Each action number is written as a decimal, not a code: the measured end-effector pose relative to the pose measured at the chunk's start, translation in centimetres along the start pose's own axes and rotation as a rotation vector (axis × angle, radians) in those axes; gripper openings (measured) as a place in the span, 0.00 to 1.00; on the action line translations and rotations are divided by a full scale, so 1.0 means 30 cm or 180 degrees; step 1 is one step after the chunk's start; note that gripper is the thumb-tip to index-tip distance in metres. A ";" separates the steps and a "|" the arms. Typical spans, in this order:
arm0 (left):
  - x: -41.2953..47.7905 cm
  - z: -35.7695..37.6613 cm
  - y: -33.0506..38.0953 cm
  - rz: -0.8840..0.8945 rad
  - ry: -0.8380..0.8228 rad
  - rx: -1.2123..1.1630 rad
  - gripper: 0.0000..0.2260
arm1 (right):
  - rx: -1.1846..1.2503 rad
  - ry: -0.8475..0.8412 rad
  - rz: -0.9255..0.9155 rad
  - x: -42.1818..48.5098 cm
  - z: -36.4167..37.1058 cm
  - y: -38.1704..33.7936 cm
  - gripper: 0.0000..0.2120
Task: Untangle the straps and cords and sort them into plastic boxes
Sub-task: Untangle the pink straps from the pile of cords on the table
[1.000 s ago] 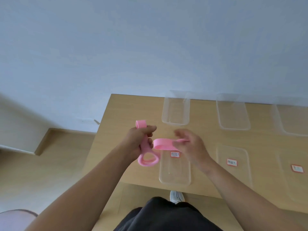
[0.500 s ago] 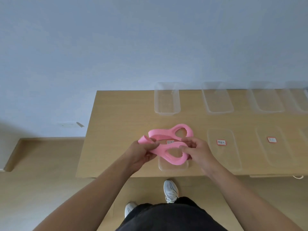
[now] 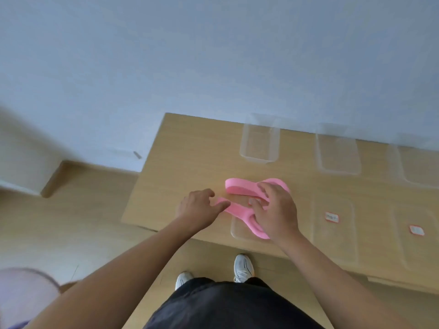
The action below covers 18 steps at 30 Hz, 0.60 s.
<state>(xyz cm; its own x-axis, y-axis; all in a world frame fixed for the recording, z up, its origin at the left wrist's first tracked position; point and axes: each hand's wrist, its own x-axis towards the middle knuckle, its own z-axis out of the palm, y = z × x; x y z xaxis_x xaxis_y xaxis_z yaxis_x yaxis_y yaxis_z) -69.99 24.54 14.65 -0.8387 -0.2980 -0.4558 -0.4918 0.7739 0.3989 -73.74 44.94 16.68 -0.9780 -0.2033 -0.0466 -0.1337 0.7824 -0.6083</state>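
Note:
A wide pink strap (image 3: pixel 240 186), folded into loops, lies over the near-left clear plastic box (image 3: pixel 237 230) on the wooden table (image 3: pixel 190 157). My right hand (image 3: pixel 275 210) presses down on the strap's loops with spread fingers, covering its middle. My left hand (image 3: pixel 199 207) sits at the strap's left end, thumb and fingers touching the band with fingers fairly straight. The box's label is hidden under the strap and hand.
Several clear plastic boxes line the table: back row (image 3: pixel 260 141), (image 3: pixel 337 150), and near row with red-edged labels (image 3: pixel 332 217), (image 3: pixel 417 230). The table's left edge drops to wooden floor. My white shoes (image 3: pixel 242 267) show below the front edge.
The strap went from being held up in both hands to lying down over the near-left box. My right hand now presses on top; my left hand's grip has loosened.

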 end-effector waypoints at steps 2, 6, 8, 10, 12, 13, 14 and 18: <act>-0.032 -0.031 -0.056 -0.0160 0.0183 -0.0135 0.24 | 0.0148 -0.0329 -0.0387 0.028 0.049 -0.085 0.19; -0.165 -0.087 -0.219 -0.0590 0.0689 -0.0583 0.19 | 0.0060 -0.1125 -0.1125 0.053 0.171 -0.239 0.22; -0.265 -0.104 -0.311 -0.0830 0.0945 -0.0716 0.18 | -0.0039 -0.1513 -0.1475 0.041 0.241 -0.308 0.24; -0.376 -0.107 -0.404 -0.1085 0.1157 -0.0701 0.18 | -0.0173 -0.1837 -0.1784 0.011 0.306 -0.370 0.26; -0.490 -0.097 -0.494 -0.1337 0.1285 -0.0668 0.18 | -0.0358 -0.2127 -0.2075 -0.037 0.365 -0.429 0.27; -0.545 -0.088 -0.535 -0.1470 0.1342 -0.0685 0.19 | -0.0452 -0.2240 -0.2212 -0.065 0.393 -0.456 0.27; -0.599 -0.078 -0.576 -0.1598 0.1398 -0.0707 0.19 | -0.0543 -0.2325 -0.2344 -0.095 0.420 -0.482 0.28; -0.800 -0.029 -0.727 -0.2021 0.1605 -0.0886 0.19 | -0.0770 -0.2591 -0.2758 -0.234 0.531 -0.602 0.29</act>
<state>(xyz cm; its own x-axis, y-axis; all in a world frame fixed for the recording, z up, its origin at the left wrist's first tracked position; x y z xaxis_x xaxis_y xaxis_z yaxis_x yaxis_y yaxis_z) -39.33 14.34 17.58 -0.3563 -0.8924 -0.2770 -0.8876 0.2306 0.3987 -61.92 22.86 15.37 -0.1743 -0.9563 -0.2346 -0.8053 0.2756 -0.5249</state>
